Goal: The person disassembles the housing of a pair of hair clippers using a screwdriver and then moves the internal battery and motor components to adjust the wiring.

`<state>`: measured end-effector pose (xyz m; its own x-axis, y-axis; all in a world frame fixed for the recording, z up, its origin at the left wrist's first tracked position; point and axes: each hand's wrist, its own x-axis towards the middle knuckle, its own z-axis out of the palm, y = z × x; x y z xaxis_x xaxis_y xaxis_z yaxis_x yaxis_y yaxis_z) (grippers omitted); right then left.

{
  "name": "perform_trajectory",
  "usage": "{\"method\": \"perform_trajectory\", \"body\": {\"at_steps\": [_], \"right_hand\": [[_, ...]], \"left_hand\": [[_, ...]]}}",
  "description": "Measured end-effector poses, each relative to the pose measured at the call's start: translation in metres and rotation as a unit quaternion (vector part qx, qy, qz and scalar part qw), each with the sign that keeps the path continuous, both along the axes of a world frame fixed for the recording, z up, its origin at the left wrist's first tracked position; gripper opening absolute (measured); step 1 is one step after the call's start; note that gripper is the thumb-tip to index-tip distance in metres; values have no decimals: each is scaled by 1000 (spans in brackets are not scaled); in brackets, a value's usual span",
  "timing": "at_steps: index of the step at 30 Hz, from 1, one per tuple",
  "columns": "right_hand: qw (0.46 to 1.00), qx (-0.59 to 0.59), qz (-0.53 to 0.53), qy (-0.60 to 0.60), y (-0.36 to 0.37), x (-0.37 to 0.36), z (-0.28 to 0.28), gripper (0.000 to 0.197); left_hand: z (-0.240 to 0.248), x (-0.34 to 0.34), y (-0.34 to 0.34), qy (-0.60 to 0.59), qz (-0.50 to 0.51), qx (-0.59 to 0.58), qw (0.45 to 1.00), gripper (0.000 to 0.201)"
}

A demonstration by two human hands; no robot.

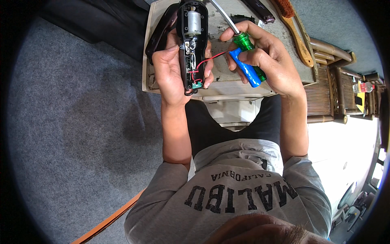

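My left hand [170, 73] is closed round an opened black hair clipper body [181, 30], its fingers showing along the right edge. Inside sit a silver motor [194, 22], thin wires and a small green circuit board [197, 85]. My right hand [274, 61] grips a screwdriver [243, 40] with a green see-through handle, its metal shaft pointing up and left. The same hand pinches a blue cylindrical battery [248, 70] against the handle with the thumb. A red wire [217, 55] runs from the battery's upper end into the clipper body.
A pale wooden worktop [227, 87] lies under both hands. Dark shell parts rest on it, one [159, 32] at left and another [260, 10] at the top. A wooden-handled brush [298, 36] lies at the right edge, beside bamboo furniture [325, 81].
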<state>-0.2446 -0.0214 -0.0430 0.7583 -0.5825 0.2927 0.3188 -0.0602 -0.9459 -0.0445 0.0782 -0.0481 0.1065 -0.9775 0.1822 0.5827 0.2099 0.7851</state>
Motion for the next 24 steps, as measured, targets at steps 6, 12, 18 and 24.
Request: {"method": "perform_trajectory", "body": {"at_steps": [6,12,18,24], "right_hand": [[999,-1,-33,26,4,4,4,51],[999,12,-28,15,5,4,5,51],[1000,4,-28,13,4,4,5,50],[999,0,-31,13,4,5,4,50]], "left_hand": [[-1,0,0,-13,12,15,1000,46],[-2,1,-3,-38,33,14,999,37],[-1,0,-4,-42,35,5,998,35],[-6,1,-4,-52,39,-17,998,45]]}}
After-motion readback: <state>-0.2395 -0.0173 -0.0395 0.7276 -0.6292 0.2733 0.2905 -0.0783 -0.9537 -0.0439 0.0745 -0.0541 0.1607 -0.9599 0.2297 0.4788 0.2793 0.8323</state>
